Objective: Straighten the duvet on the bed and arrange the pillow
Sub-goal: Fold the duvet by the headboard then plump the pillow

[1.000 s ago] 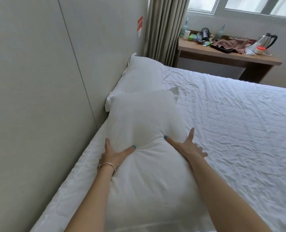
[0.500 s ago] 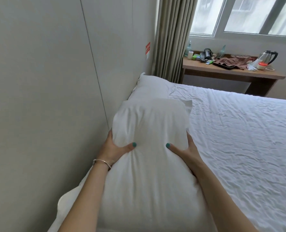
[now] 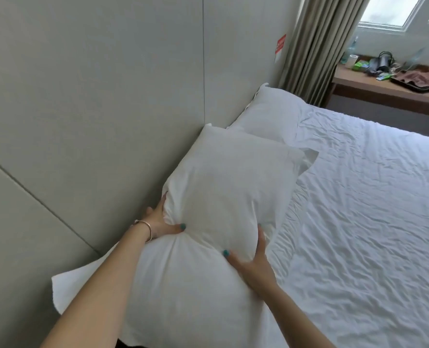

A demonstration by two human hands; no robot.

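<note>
A white pillow (image 3: 228, 187) is lifted at the head of the bed, tilted up against the grey wall panel. My left hand (image 3: 159, 222) grips its left side, thumb pressed into the fabric and fingers hidden behind it. My right hand (image 3: 252, 259) grips its right side, thumb on top and fingers round the edge. The pillow is pinched in at the middle between both hands. A second white pillow (image 3: 273, 114) lies flat farther along the wall. The white duvet (image 3: 364, 209) covers the bed to the right, spread out with many small wrinkles.
The grey padded wall (image 3: 95, 96) runs close along the left. A beige curtain (image 3: 316, 46) hangs past the far pillow. A wooden desk (image 3: 384, 92) under the window carries several small items and a brown cloth.
The pillow went from lying pressed on the bed to being gripped and raised by both hands, then swung left toward the wall. The view has turned left.
</note>
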